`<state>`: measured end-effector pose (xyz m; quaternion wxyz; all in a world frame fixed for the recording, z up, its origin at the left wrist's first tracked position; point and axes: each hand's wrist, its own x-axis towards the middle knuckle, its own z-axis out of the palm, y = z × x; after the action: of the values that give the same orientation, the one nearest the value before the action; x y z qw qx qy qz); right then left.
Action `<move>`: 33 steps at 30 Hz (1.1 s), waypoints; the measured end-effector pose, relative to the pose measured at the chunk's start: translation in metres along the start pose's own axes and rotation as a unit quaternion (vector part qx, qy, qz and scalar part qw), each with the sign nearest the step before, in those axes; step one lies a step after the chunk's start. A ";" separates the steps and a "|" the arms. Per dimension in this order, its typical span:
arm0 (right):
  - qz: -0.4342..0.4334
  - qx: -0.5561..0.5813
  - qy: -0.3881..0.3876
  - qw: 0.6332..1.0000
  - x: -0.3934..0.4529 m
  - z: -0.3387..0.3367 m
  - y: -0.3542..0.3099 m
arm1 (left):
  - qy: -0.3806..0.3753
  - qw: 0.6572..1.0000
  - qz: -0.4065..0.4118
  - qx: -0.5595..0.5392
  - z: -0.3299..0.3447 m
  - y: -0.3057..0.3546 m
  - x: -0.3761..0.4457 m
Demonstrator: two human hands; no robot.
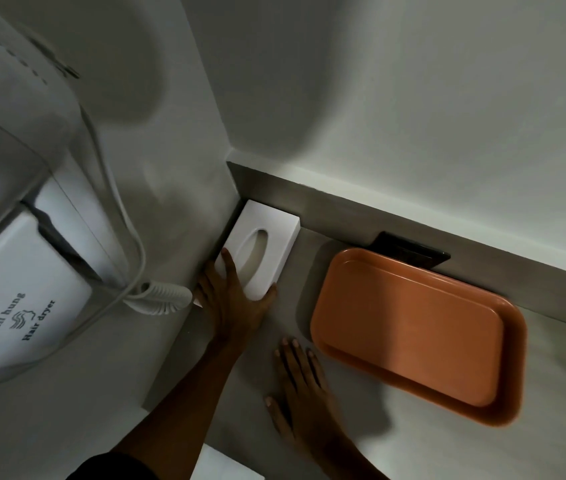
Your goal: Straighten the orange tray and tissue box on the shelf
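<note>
Currently, head view: left hand (pixel 229 306) clasps the near end of the tissue box (pixel 257 251), which sits in the shelf (pixel 274 341) corner by the wall. Right hand (pixel 304 386) lies flat, fingers spread, holding nothing, just beside the orange tray (pixel 413 334). Risk: the tray sits skewed; a one-corner push could swing it into the dark object (pixel 413 249) behind.

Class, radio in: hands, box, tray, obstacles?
Left hand gripping tissue box in corner. Right hand flat on shelf, empty. Orange tray untouched, askew. Nothing blocking.
</note>
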<state>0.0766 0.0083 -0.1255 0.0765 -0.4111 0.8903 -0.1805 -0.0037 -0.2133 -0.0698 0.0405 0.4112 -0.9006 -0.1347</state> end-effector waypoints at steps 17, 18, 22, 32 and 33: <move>-0.017 0.081 -0.092 0.992 0.184 -0.076 0.045 | 0.035 0.979 0.201 0.015 0.011 -0.055 -0.060; -0.031 0.071 -0.084 0.993 0.185 -0.074 0.049 | 0.038 0.978 0.202 0.021 0.013 -0.056 -0.059; -0.055 0.054 -0.043 0.996 0.188 -0.066 0.050 | 0.051 0.975 0.217 0.014 0.018 -0.068 -0.049; -0.042 0.039 -0.053 0.997 0.191 -0.065 0.041 | 0.066 0.957 0.280 0.026 0.018 -0.086 -0.033; -0.030 0.046 -0.060 0.997 0.190 -0.069 0.037 | 0.061 0.956 0.285 0.024 0.016 -0.088 -0.031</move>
<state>-0.0926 -0.0966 -0.0741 0.1437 -0.4435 0.8621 -0.1986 0.0785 -0.2417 -0.1082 0.1221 0.1462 -0.9792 -0.0703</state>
